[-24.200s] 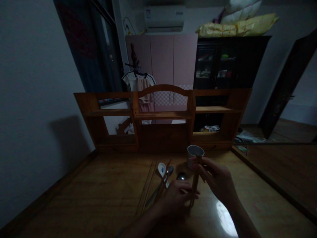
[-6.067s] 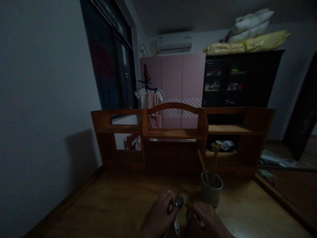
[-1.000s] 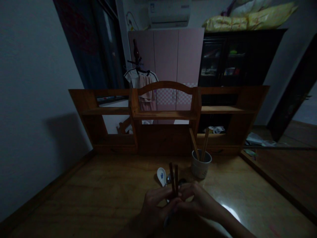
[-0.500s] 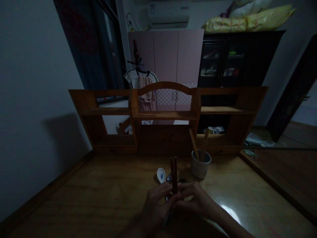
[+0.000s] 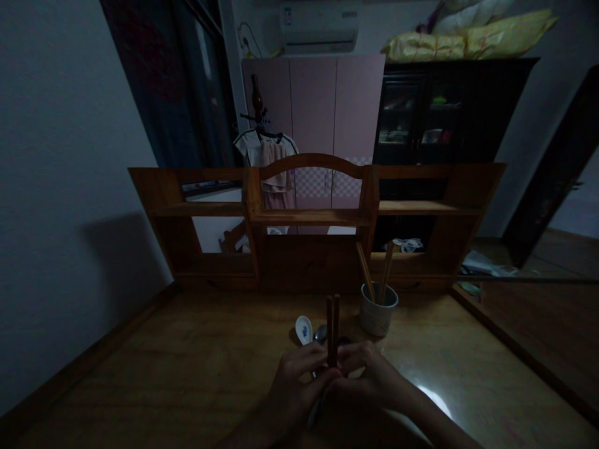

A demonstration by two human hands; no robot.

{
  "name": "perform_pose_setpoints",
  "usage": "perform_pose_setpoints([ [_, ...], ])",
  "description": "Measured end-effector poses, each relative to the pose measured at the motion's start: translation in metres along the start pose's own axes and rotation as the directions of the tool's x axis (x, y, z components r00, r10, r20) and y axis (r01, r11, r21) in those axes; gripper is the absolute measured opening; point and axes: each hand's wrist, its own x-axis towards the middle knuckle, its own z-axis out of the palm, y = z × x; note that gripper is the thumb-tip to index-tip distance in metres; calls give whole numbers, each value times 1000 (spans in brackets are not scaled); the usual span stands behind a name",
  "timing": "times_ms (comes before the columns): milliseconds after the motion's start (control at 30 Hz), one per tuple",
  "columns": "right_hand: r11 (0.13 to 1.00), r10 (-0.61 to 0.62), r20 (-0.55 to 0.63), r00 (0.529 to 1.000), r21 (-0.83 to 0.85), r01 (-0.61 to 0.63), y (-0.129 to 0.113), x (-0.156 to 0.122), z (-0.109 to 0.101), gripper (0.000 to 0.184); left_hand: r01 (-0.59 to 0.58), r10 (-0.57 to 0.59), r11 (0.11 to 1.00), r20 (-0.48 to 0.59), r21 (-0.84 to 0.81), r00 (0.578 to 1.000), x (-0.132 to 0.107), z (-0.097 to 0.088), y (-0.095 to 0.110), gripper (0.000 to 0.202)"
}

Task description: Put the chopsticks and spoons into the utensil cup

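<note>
Both my hands meet at the near middle of the wooden desk point(image 5: 187, 368). My left hand point(image 5: 294, 386) and my right hand point(image 5: 374, 380) are closed together round a pair of dark wooden chopsticks point(image 5: 332, 324) that stand upright between them. A pale cup point(image 5: 377, 315) stands just behind and to the right, with other chopsticks point(image 5: 373, 274) leaning in it. A white ceramic spoon with a blue pattern point(image 5: 304, 328) and a metal spoon point(image 5: 321, 333) lie on the desk just behind my hands.
A wooden shelf unit point(image 5: 313, 215) runs along the desk's back edge. The left wall is close. Behind are a pink wardrobe point(image 5: 313, 118), a dark cabinet point(image 5: 435, 112) with bedding on top, and a clothes stand. The room is dim.
The upright chopsticks have risen a little in my hands and their tips have come nearly level. The hands stay in the same place on the desk.
</note>
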Motion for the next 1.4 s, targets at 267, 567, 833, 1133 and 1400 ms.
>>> perform_pose_setpoints([
  [267,994,19,-28,999,-109,-22,15,-4,4,34,150,-153,980,-11,-134,988,2,4,3,19],
  [567,989,-36,-32,999,-143,31,4,-6,5,30,162,-164,954,10,-251,986,0,7,-4,21],
  [833,957,-147,-148,978,-270,103,3,-6,15,29,229,-248,932,-33,-279,968,6,4,-10,20],
  [1133,957,-186,-361,914,-277,85,13,-11,15,42,215,-218,956,11,-200,976,7,5,3,24],
  [1400,876,-288,-260,922,-461,143,10,-12,16,44,190,-176,960,83,-206,981,-1,17,-18,31],
])
